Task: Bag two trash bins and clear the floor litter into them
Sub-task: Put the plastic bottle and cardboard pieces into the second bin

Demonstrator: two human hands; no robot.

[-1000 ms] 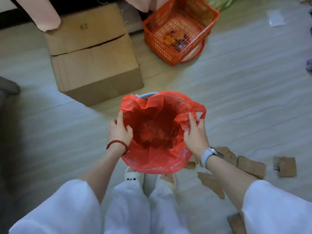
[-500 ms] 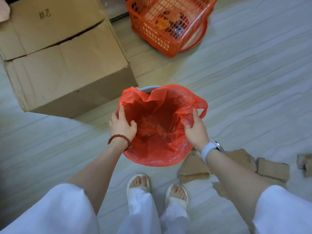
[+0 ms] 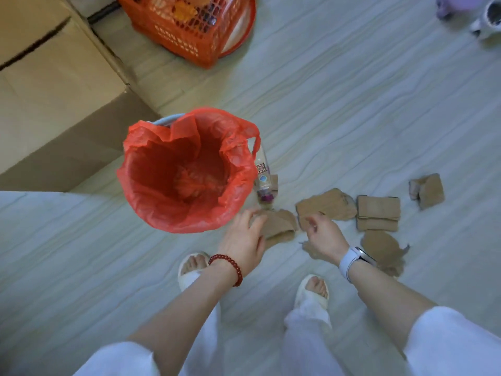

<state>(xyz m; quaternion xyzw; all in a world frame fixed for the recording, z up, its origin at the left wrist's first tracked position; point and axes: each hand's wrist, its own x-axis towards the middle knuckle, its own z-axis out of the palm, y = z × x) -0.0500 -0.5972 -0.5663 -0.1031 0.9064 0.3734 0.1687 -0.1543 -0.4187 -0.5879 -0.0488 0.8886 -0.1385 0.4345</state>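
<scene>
The trash bin [image 3: 173, 122], lined with a red bag [image 3: 187, 172], is standing at centre frame on the floor [image 3: 352, 104], its mouth gaping open. A plastic bottle [image 3: 263, 177] is lying just beside the bin's right side. Torn cardboard pieces [image 3: 378, 217] are lying scattered at centre right. The left hand [image 3: 244, 240] is hovering over the nearest cardboard scrap [image 3: 279, 226], fingers spread loosely and holding nothing. The right hand [image 3: 325, 237] is hanging just right of it, fingers curling inward; blur is hiding whether they are pinching anything. A cardboard box [image 3: 54, 90] is sitting at upper left, an orange basket [image 3: 195, 25] at the top
</scene>
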